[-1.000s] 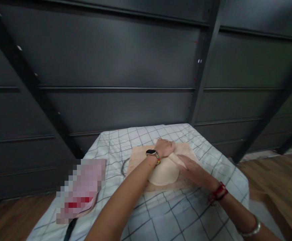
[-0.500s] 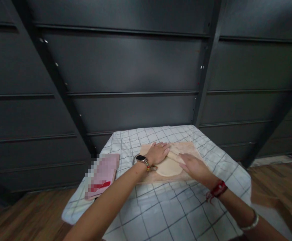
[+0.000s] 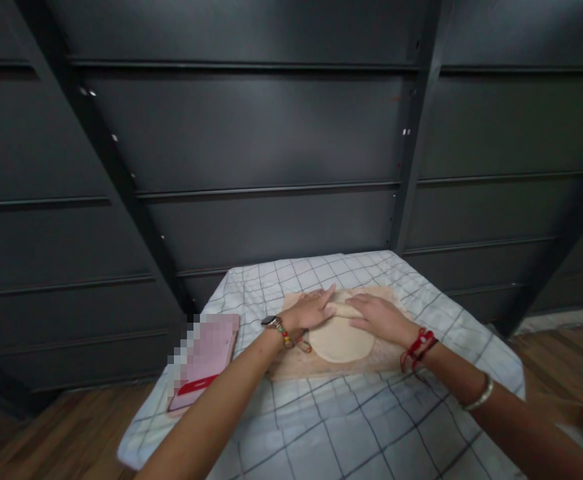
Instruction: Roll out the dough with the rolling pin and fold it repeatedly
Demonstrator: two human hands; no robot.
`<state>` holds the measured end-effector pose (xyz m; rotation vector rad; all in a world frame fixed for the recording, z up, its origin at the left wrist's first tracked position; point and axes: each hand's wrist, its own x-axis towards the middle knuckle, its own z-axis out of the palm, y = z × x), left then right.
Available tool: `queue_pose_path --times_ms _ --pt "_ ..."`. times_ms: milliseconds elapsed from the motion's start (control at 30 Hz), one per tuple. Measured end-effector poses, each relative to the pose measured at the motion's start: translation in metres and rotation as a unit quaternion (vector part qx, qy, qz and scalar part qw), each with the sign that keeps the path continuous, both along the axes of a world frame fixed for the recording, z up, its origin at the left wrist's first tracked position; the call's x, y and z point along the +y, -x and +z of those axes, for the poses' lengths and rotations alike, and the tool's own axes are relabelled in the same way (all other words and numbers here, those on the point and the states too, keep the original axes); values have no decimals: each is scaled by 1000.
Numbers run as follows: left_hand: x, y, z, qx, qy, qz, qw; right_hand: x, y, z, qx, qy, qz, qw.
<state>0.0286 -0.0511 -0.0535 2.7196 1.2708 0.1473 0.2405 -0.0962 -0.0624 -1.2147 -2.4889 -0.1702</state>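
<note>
A flattened round sheet of pale dough (image 3: 341, 341) lies on a light wooden board (image 3: 291, 367). Across the dough's far part rests a rolling pin (image 3: 344, 311), its middle showing between my hands. My left hand (image 3: 307, 311) presses on the pin's left end, with the thumb and forefinger spread apart. Over the right end lies my right hand (image 3: 379, 317), fingers bent on the pin. Both ends of the pin are hidden under the hands. A watch (image 3: 271, 322) and beaded bracelet sit on my left wrist.
The board stands on a table with a white checked cloth (image 3: 316, 427). To the left lies a pink flat item (image 3: 211, 347) with a red strip, partly blurred out. A dark panelled wall (image 3: 271, 133) rises behind the table; wooden floor (image 3: 86, 413) shows at the sides.
The rolling pin has turned from a slant to nearly level. My right hand has shifted up on the board, and my left thumb now shows apart from the fingers. More dough is visible.
</note>
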Motion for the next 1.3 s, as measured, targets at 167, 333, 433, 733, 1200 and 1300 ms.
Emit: queue_pose_path --times_ms 167,333,433,733,1200,1300 --pt "2 1 3 0 0 -19 1000 8 7 1 -55 -10 -21 998" --pt "7 0 5 -13 37 -4 999 10 6 3 -81 -4 -26 996" --pt "8 -2 5 -22 35 4 999 11 5 4 -81 -5 -26 996" --pt "11 -4 7 -47 46 19 998 19 6 5 -37 -50 12 998" --pt "9 -6 -3 -20 -13 30 999 32 -16 -1 22 -15 -7 1000" --pt "9 -13 -5 -23 -16 74 997 35 -24 -3 -1 8 -33 999"
